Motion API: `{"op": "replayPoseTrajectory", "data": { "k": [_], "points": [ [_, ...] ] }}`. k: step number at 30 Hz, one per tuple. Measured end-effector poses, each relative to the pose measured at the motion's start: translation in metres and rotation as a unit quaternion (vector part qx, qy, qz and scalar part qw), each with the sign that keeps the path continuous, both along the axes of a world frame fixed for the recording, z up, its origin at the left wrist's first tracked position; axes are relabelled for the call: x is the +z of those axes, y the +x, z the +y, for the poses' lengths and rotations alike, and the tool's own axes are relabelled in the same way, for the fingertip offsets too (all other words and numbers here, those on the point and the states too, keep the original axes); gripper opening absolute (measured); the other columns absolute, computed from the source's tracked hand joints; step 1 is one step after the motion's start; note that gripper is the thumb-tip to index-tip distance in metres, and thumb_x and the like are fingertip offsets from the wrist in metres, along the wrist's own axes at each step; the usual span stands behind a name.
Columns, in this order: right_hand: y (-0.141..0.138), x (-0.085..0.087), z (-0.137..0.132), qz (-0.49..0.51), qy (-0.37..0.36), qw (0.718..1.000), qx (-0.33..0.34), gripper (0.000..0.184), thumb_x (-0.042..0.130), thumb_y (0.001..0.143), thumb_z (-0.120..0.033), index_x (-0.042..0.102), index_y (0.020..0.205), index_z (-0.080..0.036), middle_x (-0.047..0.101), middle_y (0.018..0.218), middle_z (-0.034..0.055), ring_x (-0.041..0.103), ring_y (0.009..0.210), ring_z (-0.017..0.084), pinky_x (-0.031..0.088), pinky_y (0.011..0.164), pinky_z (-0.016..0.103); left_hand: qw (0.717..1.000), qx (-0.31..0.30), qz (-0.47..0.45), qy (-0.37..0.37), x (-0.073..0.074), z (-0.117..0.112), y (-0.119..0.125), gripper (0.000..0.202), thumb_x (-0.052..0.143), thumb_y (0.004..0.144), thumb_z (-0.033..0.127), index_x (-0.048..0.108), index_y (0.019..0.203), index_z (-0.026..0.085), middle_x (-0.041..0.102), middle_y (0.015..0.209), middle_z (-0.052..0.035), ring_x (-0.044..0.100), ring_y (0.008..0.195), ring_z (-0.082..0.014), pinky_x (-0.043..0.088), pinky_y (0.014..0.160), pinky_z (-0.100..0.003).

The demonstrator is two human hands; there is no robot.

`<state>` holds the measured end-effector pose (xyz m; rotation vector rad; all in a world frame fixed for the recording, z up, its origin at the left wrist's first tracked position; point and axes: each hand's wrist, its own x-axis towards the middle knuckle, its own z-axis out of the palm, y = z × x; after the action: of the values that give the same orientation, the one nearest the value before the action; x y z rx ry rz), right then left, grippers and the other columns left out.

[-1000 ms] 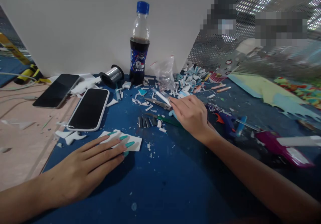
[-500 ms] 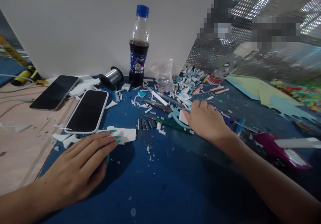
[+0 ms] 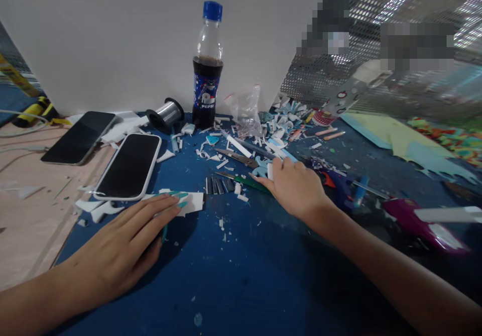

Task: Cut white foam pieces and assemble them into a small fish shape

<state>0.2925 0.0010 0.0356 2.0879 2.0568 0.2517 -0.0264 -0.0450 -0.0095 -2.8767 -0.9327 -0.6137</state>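
Observation:
My left hand (image 3: 122, 243) lies with its fingers stretched over a white card piece (image 3: 195, 202), pressing it to the blue table (image 3: 226, 281). My right hand (image 3: 297, 190) is curled over the light-blue handles of the scissors (image 3: 260, 164). A small white piece (image 3: 270, 171) shows between its thumb and forefinger; the other fingertips are hidden. Below the scissors blades lies a green-handled craft knife (image 3: 248, 181), partly under my right hand. Short dark strips (image 3: 219, 185) lie beside the card. A white pen-like stick (image 3: 239, 146) rests behind the scissors.
Two phones (image 3: 128, 168) (image 3: 79, 137) lie at left. A wire spool (image 3: 165, 114), a Pepsi bottle (image 3: 207, 70) and a clear bag (image 3: 246, 112) stand along the white board. Paper scraps (image 3: 286, 120) are heaped behind my right hand. A purple glue gun (image 3: 417, 220) lies at right.
My right hand has shifted left and slightly toward me, the small white piece moving with it. Behind it, a red-and-blue item has come into view. The left hand stays on the card.

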Motion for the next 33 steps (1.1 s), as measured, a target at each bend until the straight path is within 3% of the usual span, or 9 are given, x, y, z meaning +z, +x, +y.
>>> {"op": "replayPoseTrajectory", "data": {
  "k": [4, 7, 11, 16, 20, 24, 28, 31, 33],
  "points": [
    [0.015, 0.005, 0.006, 0.101, -0.019, 0.994, 0.035, 0.039, 0.049, 0.092, -0.050, 0.062, 0.094, -0.013, 0.066, 0.084, 0.0198, 0.064, 0.080, 0.033, 0.046, 0.059, 0.037, 1.000, 0.000, 0.007, -0.016, -0.002, 0.001, -0.001, 0.047, 0.044, 0.092, 0.016, 0.044, 0.139, 0.011, 0.057, 0.138, -0.0134, 0.056, 0.126, -0.0260, 0.053, 0.103, -0.040],
    [0.026, 0.013, 0.014, 0.225, -0.044, 0.973, 0.040, 0.047, 0.035, 0.096, -0.056, 0.060, 0.088, -0.017, 0.064, 0.068, 0.0117, 0.062, 0.061, 0.023, 0.044, 0.052, 0.033, 1.000, -0.002, -0.005, -0.022, -0.003, 0.001, -0.003, 0.050, 0.044, 0.093, 0.018, 0.040, 0.143, 0.011, 0.054, 0.142, -0.0135, 0.052, 0.131, -0.0258, 0.050, 0.107, -0.041],
    [0.028, 0.014, 0.024, 0.403, -0.071, 0.911, 0.045, 0.059, 0.012, 0.099, -0.059, 0.055, 0.087, -0.021, 0.064, 0.064, 0.0065, 0.052, 0.047, 0.015, 0.042, 0.045, 0.029, 0.999, 0.020, -0.006, -0.048, -0.007, 0.003, -0.003, 0.059, 0.044, 0.096, 0.026, 0.026, 0.151, 0.013, 0.042, 0.152, -0.0140, 0.041, 0.140, -0.0271, 0.045, 0.111, -0.044],
    [0.023, 0.009, 0.026, 0.547, -0.094, 0.831, 0.036, 0.059, 0.018, 0.097, -0.063, 0.049, 0.068, -0.022, 0.048, 0.048, 0.0010, 0.032, 0.036, 0.010, 0.030, 0.037, 0.028, 0.996, 0.051, -0.019, -0.066, -0.011, 0.007, -0.002, 0.065, 0.041, 0.099, 0.039, 0.015, 0.154, 0.014, 0.044, 0.150, -0.0178, 0.047, 0.136, -0.0301, 0.052, 0.104, -0.046],
    [0.019, 0.007, 0.020, 0.623, -0.118, 0.773, 0.029, 0.053, 0.026, 0.098, -0.059, 0.049, 0.067, -0.022, 0.038, 0.042, -0.0028, 0.027, 0.035, 0.010, 0.029, 0.037, 0.027, 0.996, 0.068, -0.015, -0.057, -0.010, 0.003, -0.001, 0.063, 0.041, 0.099, 0.045, 0.021, 0.152, 0.018, 0.057, 0.137, -0.0159, 0.058, 0.123, -0.0310, 0.057, 0.095, -0.047],
    [0.014, 0.003, 0.017, 0.678, -0.130, 0.723, 0.022, 0.040, 0.034, 0.098, -0.046, 0.055, 0.075, -0.020, 0.052, 0.054, 0.0010, 0.031, 0.037, 0.009, 0.026, 0.036, 0.025, 0.992, 0.093, -0.030, -0.082, -0.009, -0.009, -0.001, 0.059, 0.045, 0.097, 0.042, 0.026, 0.151, 0.026, 0.061, 0.129, -0.0115, 0.062, 0.114, -0.0288, 0.059, 0.088, -0.042],
    [0.010, 0.001, 0.016, 0.707, -0.138, 0.693, 0.024, 0.039, 0.037, 0.097, -0.042, 0.058, 0.074, -0.019, 0.053, 0.054, 0.0015, 0.034, 0.038, 0.009, 0.024, 0.036, 0.024, 0.980, 0.112, -0.051, -0.159, -0.006, -0.017, 0.000, 0.060, 0.041, 0.098, 0.036, 0.019, 0.153, 0.025, 0.059, 0.127, -0.0132, 0.065, 0.108, -0.0260, 0.062, 0.075, -0.032],
    [0.007, 0.001, 0.013, 0.722, -0.141, 0.677, 0.028, 0.038, 0.041, 0.096, -0.043, 0.057, 0.072, -0.019, 0.054, 0.053, 0.0017, 0.035, 0.040, 0.009, 0.025, 0.036, 0.024, 0.977, 0.106, -0.081, -0.165, 0.008, -0.010, 0.005, 0.062, 0.043, 0.097, 0.035, 0.020, 0.153, 0.023, 0.059, 0.123, -0.0133, 0.065, 0.104, -0.0256, 0.062, 0.076, -0.033],
    [0.006, 0.000, 0.011, 0.731, -0.137, 0.667, 0.026, 0.037, 0.040, 0.097, -0.044, 0.058, 0.074, -0.019, 0.054, 0.055, 0.0014, 0.035, 0.040, 0.009, 0.026, 0.037, 0.024, 0.984, 0.106, -0.100, -0.102, 0.024, 0.004, 0.014, 0.061, 0.048, 0.095, 0.039, 0.027, 0.150, 0.022, 0.055, 0.125, -0.0139, 0.063, 0.107, -0.0272, 0.060, 0.085, -0.039]
  ]
}}
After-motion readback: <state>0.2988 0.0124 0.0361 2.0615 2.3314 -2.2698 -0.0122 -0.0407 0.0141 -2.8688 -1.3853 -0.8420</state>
